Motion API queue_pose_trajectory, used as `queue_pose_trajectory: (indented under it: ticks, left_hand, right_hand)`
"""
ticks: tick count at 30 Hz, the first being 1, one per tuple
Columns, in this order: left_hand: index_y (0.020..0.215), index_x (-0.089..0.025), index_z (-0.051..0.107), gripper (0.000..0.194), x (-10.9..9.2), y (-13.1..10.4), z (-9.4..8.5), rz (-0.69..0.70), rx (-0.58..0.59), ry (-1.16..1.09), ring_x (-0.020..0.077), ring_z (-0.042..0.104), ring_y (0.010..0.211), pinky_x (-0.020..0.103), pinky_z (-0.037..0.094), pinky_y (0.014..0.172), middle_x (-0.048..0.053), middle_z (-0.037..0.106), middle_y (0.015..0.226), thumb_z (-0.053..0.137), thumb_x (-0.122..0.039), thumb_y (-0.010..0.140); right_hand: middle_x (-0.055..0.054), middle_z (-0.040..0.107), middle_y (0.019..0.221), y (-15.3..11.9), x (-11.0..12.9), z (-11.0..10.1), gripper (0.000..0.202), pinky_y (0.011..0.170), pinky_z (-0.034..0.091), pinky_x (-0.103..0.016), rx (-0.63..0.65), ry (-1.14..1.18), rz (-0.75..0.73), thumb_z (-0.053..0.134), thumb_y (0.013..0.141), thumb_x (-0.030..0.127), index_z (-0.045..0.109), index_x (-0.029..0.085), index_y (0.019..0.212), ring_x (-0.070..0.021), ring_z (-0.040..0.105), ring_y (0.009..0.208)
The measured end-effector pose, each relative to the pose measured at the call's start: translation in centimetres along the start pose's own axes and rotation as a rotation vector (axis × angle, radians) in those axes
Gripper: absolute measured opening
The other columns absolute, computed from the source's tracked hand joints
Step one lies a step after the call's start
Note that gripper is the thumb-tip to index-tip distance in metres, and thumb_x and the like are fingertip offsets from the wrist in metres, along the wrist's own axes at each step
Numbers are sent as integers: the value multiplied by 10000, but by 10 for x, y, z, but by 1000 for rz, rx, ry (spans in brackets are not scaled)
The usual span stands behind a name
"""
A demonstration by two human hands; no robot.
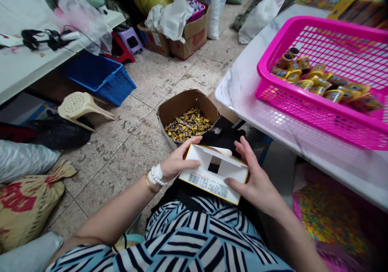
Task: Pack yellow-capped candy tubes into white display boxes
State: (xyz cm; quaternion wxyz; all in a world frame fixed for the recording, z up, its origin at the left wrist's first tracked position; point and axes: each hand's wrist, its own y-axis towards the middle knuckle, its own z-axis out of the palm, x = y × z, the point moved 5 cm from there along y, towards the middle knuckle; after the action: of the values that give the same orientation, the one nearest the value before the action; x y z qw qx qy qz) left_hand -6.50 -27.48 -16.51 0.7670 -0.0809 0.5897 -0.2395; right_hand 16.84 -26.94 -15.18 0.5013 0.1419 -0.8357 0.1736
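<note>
1. Left hand (181,162): we see it gripping the left end of a white-lined open box (226,174), thumb lying over the opening.
2. Right hand (254,176): we find it gripping the right end, thumb on the near edge; we cannot tell whether its raised fingers touch.
3. The box sits between both hands, above the lap, opening upward, barcode (197,179) on the near face, beside the left thumb.
4. Just beyond the grip, on the floor, we note a carton (178,105) of small yellow-and-brown pieces (188,126).
5. Right of the grip and farther out: a pink basket (306,97) holding yellow packs (318,82), on a marbled table (236,82).
6. Well left of the grip: a cream stool (77,104).
</note>
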Motion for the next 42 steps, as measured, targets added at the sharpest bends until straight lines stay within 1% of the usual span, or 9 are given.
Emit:
queue_pose_trajectory:
  ticks: [5,8,10,13,19,24,30,37,42]
  left_hand:
    - [1345,-246,566,691,13,5,4,-42,-164,-68,194,621,957,272,470,750,92,600,1324,717,-646,802]
    - [1309,-234,587,681,11,2,12,-75,-147,-34,140,583,787,249,438,663,71,639,1160,682,-692,814]
    - [1298,-220,589,703,8,-3,15,-99,-126,9,123,547,704,245,420,620,53,641,1018,632,-738,825]
    - [1307,-211,574,751,4,-10,11,-69,-179,121,121,528,684,241,415,605,33,626,933,602,-778,815]
    - [1245,-183,651,725,15,-8,9,-61,-142,266,134,521,651,257,414,595,33,651,852,554,-777,841]
    - [1192,-196,721,626,12,-1,10,71,-140,459,228,636,915,343,507,807,94,721,1032,523,-714,900]
    - [1281,-170,664,575,9,-3,13,154,-160,586,312,598,1226,495,458,1065,163,646,1337,498,-611,951]
    - [1227,-173,565,364,-22,-35,25,747,-552,746,289,516,1323,512,418,1125,172,555,1371,659,-284,894]
    - [1051,-218,611,299,-27,-63,41,1216,-484,1054,257,592,1071,431,508,951,63,649,1015,743,-186,785]
  right_hand:
    - [-58,253,1697,4,8,-1,1050,1256,142,-622,193,-184,-159,795,810,378,144,388,1633,-326,220,1562]
    - [-85,428,1613,1,10,-8,870,1207,331,-552,353,-123,-164,726,864,538,310,342,1602,-325,458,1436]
    - [-98,529,1535,-2,11,-12,680,1116,460,-466,337,-17,-121,555,954,616,441,303,1547,-298,571,1325]
    - [-89,600,1467,-8,14,-8,669,1125,452,-438,265,135,-65,302,1005,686,578,272,1453,-286,574,1324]
    - [-104,709,1317,-9,16,-4,765,1073,505,-473,285,240,195,222,997,720,673,210,1347,-299,675,1181]
    - [-82,683,1365,5,38,-9,630,1042,536,-435,375,52,124,478,970,659,620,231,1410,-286,670,1191]
    - [-110,506,1560,11,42,2,760,1105,491,-467,519,21,-5,595,948,564,352,251,1596,-297,556,1365]
    - [-120,612,1454,18,31,10,980,1071,514,-475,490,-11,111,763,804,367,247,231,1625,-284,655,1235]
    - [-93,665,1388,26,31,9,853,1020,543,-445,482,-77,73,736,815,367,383,190,1571,-275,683,1161]
